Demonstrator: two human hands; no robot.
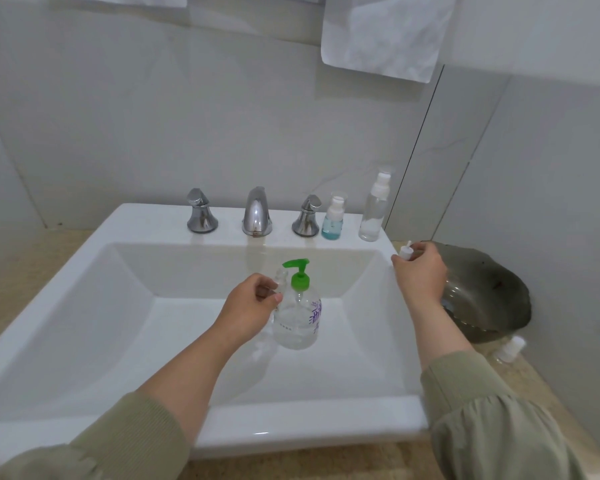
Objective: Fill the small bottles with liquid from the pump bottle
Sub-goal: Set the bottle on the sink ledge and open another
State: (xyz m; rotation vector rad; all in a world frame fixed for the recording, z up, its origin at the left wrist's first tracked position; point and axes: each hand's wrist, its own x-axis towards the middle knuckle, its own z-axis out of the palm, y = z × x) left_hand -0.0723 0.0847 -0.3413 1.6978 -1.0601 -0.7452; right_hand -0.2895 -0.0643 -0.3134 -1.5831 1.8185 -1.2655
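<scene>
my left grip [253, 301] holds a small clear bottle [280, 277] beside the green nozzle of the pump bottle [297, 323], which stands upright in the sink [291, 429]. my right grip [421, 271] pinches a white cap [405, 251] over the sink's right rim. a blue-filled bottle [332, 221] and a taller clear bottle [373, 213] stand on the back ledge.
</scene>
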